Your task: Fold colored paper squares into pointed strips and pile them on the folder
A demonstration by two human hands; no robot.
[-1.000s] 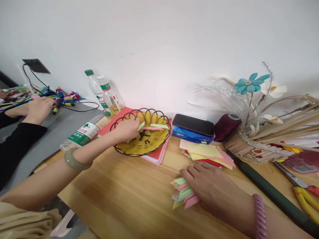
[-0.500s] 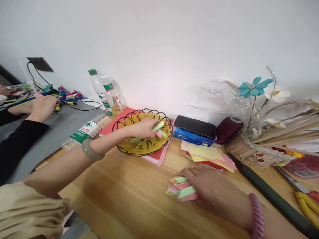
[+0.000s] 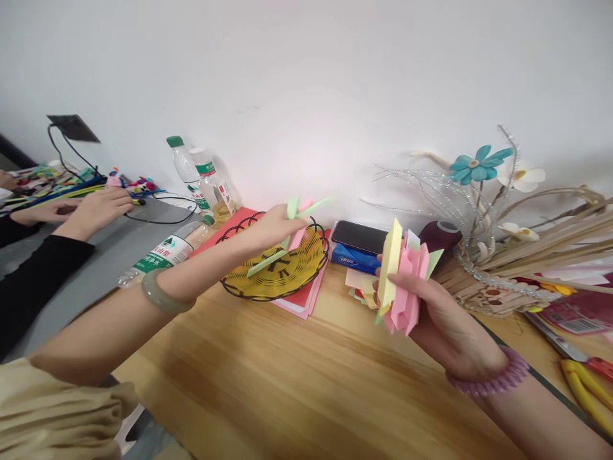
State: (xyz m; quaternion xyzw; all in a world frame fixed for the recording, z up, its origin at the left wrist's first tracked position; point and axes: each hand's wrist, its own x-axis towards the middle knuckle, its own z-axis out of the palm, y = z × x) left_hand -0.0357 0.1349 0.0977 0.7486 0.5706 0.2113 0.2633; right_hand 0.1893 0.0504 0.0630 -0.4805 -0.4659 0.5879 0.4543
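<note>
My left hand is closed over the yellow woven basket with the dark looped rim. Green and pink folded paper pieces stick out of its fingers, a little smeared by motion. A pale green strip shows below the hand, across the inside of the basket. Off the table, my right hand grips a bundle of folded papers in pink, yellow, green and white. My thumb lies across the bundle's near side, and the other fingers are mostly hidden behind it.
Behind the right hand, a phone rests on a blue tissue pack beside loose paper sheets. Scissors and a flower basket stand right. Bottles and another person's hands are left.
My right hand has lifted the bundle off the table and turned it up into view. My left hand has risen slightly in the basket with its paper pieces.
</note>
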